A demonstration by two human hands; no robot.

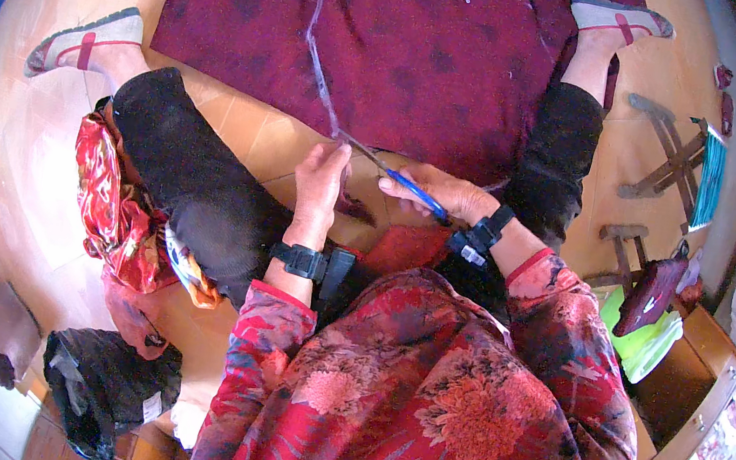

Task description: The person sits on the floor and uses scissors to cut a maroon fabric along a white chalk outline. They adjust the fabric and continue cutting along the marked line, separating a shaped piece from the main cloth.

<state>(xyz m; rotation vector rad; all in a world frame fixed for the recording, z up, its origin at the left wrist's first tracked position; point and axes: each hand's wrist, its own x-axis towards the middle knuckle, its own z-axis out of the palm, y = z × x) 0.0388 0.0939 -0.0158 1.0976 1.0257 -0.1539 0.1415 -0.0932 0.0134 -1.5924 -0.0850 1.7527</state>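
Observation:
A large dark red patterned cloth [420, 61] is spread on the floor between my outstretched legs. A pale strand of yarn [312, 28] curves across it and runs down to my hands at its near edge. My left hand [323, 171] pinches the strand between thumb and fingertips. In my right hand [444, 188] is a blue-handled tool [419, 193] with a thin shaft, which points toward my left fingertips and appears to meet the strand there; the exact kind of tool cannot be told. Both wrists wear black bands.
To the right are a wooden folding stool frame [674, 160] with teal cords [709, 179] and an open wooden drawer [711, 349] with a green bag [649, 340]. Shiny red fabric [107, 200] and a black garment [107, 377] lie to the left.

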